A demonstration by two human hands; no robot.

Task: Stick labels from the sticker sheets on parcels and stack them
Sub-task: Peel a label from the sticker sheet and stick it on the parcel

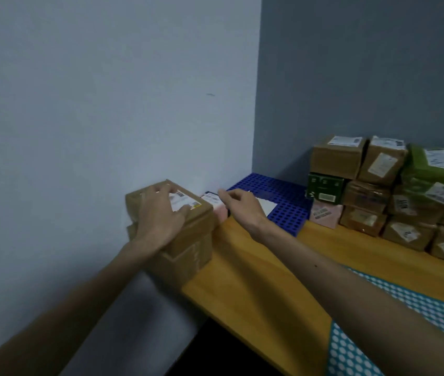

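Teal dotted mat (421, 318) nearest, this side of blue tray (283, 191); L hand (161, 213) flat, fingers spread, on labelled cardboard parcel (200, 229) left of tray; R hand (238, 204) by pink parcel (222, 214), grip unclear; parcel stack (372, 191) right of tray.

The box (198, 229) I press is brown, its label (184, 200) white. The table (256, 267) is orange; the far mat (286, 213) deep blue, the near mat (427, 313) teal with white dots.

Pale blue-grey wall (107, 104) beside darker grey wall (364, 77), orange wooden table (256, 280) in the corner.
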